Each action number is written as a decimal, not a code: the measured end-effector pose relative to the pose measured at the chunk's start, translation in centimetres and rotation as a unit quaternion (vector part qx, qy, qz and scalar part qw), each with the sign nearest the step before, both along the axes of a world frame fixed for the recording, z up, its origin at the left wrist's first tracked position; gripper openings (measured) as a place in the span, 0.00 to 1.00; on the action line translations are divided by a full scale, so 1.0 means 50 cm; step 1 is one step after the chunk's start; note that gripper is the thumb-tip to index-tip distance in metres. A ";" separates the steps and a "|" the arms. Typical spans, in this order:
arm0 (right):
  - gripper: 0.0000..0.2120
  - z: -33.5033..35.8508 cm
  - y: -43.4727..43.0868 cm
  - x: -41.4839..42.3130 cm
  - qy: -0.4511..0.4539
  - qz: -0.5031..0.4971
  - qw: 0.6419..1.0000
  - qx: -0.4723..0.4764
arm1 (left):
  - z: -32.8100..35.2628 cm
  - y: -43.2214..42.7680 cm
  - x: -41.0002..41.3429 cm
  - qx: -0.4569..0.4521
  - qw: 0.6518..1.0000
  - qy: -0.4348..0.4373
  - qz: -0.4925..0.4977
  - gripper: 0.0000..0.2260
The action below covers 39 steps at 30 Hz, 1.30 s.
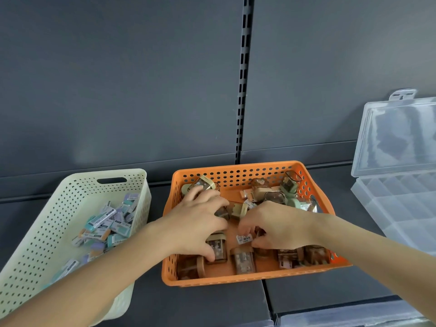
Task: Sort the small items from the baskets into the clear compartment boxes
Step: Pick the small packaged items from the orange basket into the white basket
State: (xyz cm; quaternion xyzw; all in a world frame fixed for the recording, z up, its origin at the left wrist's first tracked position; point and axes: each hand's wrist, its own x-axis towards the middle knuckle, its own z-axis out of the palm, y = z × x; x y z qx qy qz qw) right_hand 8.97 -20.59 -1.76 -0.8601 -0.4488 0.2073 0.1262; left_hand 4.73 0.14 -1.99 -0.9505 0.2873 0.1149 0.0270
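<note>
An orange basket (236, 166) in the middle of the shelf holds several small brown and clear sharpeners (244, 259). Both my hands are inside it. My left hand (198, 220) lies over the left part, with fingers and thumb curled round a brown sharpener (218, 247). My right hand (280, 225) is curled beside it and pinches a small sharpener with a white barcode label (244, 239). The clear compartment box (401, 204) stands open at the right edge, away from both hands.
A cream perforated basket (77, 179) at the left holds several pastel erasers (106, 223). The clear box's lid (398, 138) leans up against the dark back wall. The dark shelf's front edge runs along the bottom right.
</note>
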 end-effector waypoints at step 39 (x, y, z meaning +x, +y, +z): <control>0.12 -0.009 -0.091 0.073 -0.121 -0.168 0.978 0.017 | -0.002 -0.124 0.065 -0.169 0.982 -0.004 0.089 0.23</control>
